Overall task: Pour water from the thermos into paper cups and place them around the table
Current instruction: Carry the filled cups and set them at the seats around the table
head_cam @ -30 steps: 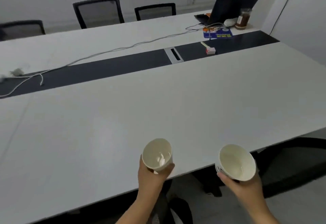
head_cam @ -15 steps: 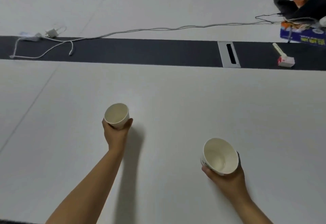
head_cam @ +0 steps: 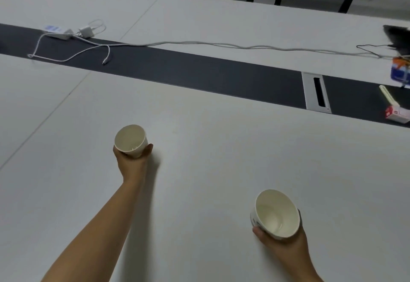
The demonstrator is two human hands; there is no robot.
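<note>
Head view: two hands [head_cam: 133, 159] grip two cups [head_cam: 131, 140].

Left cup [head_cam: 131, 140] farther on table [head_cam: 210, 148]; right cup [head_cam: 275, 214] nearer

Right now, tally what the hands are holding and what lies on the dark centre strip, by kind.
White paper cups: 2, left hand's cup, right hand's cup
White power strip: 1
White charger plug: 1
Small red-and-white box: 1
Total: 5
</note>
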